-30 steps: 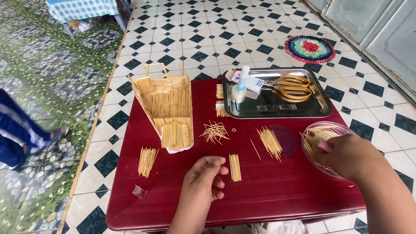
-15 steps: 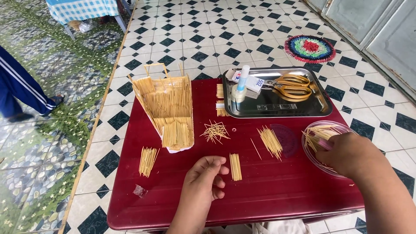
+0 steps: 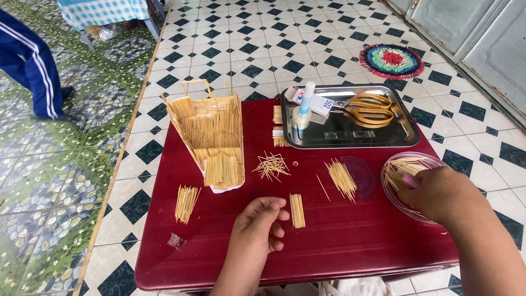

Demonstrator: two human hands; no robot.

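Note:
My left hand (image 3: 257, 226) rests on the red table (image 3: 356, 249) with its fingers loosely bent and nothing in it. Just right of its fingertips lies a short neat bundle of toothpicks (image 3: 297, 210). My right hand (image 3: 439, 193) reaches into a clear bowl (image 3: 395, 193) at the table's right edge, over the toothpicks in the bowl (image 3: 404, 165). Its fingertips are hidden, so a grip cannot be told. A model made of glued toothpicks (image 3: 211, 137) stands at the back left of the table.
A metal tray (image 3: 350, 144) at the back holds yellow scissors (image 3: 372, 109), a glue bottle (image 3: 308, 94) and a tape roll (image 3: 300, 117). Loose toothpick piles (image 3: 271, 165) (image 3: 341, 178) (image 3: 186, 203) and a purple protractor (image 3: 361, 176) lie on the table. A person's blue-trousered legs (image 3: 33, 66) stand far left.
The person in blue trousers has walked across the far left floor. Both my hands have stayed nearly still.

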